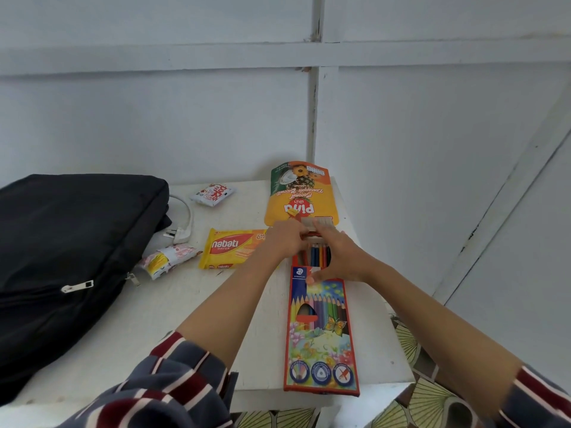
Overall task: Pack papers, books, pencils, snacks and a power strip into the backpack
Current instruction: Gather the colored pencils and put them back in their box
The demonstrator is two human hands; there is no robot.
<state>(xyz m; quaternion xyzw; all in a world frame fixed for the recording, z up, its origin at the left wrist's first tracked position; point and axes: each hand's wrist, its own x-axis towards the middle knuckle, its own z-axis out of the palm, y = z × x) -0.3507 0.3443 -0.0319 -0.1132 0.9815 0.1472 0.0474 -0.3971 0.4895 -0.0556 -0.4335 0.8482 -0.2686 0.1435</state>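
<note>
White table bearing everything: black backpack flat at left, snacks beside it, not yet packed. Pencil box lengthwise near the right edge, far end open. Right hand clasping it, thumb pressing down, likely steadying; left hand pinching the flap, probably to close it.
</note>
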